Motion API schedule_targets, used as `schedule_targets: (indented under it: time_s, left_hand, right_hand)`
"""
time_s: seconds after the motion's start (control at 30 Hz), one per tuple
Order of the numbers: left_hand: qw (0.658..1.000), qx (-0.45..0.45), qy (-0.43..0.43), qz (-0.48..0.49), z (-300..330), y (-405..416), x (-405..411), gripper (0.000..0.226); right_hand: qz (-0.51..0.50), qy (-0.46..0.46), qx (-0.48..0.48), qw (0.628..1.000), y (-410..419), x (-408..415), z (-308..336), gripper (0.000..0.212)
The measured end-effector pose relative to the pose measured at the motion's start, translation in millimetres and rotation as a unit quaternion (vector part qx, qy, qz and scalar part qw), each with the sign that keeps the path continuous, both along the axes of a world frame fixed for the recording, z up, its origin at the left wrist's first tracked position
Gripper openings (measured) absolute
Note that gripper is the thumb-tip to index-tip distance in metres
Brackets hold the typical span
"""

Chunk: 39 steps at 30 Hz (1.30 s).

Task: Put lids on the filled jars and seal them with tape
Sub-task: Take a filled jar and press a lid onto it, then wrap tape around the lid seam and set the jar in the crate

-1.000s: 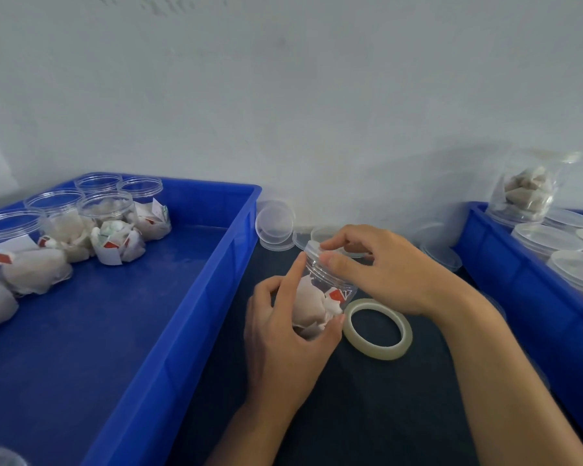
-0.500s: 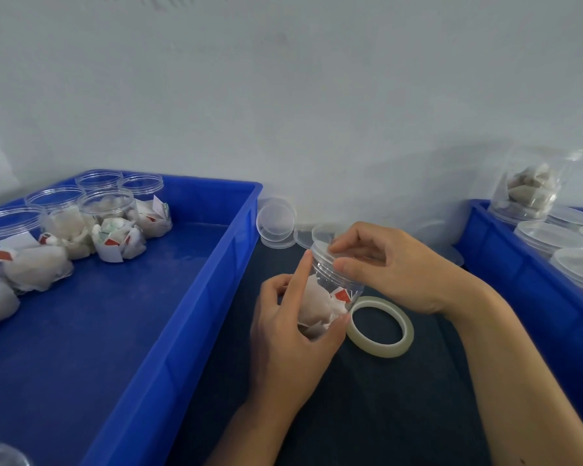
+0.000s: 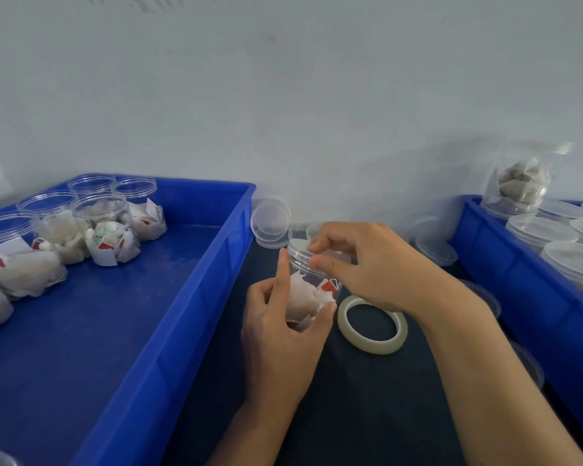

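Clearly the filled jar (image 3: 312, 290) sits tilted in the left hand (image 3: 283, 331), fingers wrapped round its body above the dark desk (image 3: 367, 415), between the blue crates. The right hand (image 3: 367, 264) pinches the clear lid (image 3: 298, 248) at its rim. A crooked lid could cross-thread; a loose one would let the tape roll (image 3: 372, 326) seal a gap.

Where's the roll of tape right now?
The tape roll lies flat on the dark table, centre-right in the head view, just right of the jar being held and under the right hand.
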<state>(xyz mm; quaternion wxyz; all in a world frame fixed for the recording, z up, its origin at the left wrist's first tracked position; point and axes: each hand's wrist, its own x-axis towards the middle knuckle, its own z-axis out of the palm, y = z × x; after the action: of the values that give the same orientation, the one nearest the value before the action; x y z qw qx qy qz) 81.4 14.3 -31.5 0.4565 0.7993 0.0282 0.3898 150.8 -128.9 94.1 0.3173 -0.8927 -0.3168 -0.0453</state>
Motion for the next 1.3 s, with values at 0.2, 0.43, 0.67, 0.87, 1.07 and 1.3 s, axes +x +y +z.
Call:
schedule_targets:
  time_s: [0.2,0.43,0.67,0.87,1.07,1.3]
  left_hand:
    - [1.0,-0.024,-0.001,0.009,3,-1,-2,0.098]
    - [0.999,-0.026,-0.003,0.041,3,0,-2,0.1]
    - [0.999,-0.03,0.006,0.034,6,2,-2,0.099]
    - [0.999,0.002,-0.014,0.048,8,3,-3,0.091]
    - [0.996,0.088,-0.018,0.0,5,-1,-3,0.092]
    - [0.995,0.082,-0.051,-0.027,4,-2,-2,0.094]
  right_hand:
    - [-0.008,-0.024,-0.055,0.998,7,-11,2,0.035]
    - [-0.029,-0.058,-0.052,0.996,19,-15,3,0.033]
    - [-0.049,-0.076,-0.061,0.994,24,-16,3,0.025]
    - [-0.038,-0.026,0.033,0.998,7,-11,3,0.03]
    - [-0.06,0.069,-0.012,0.996,-14,-3,5,0.07]
    - [-0.028,0.1,-0.014,0.994,-22,-5,11,0.065]
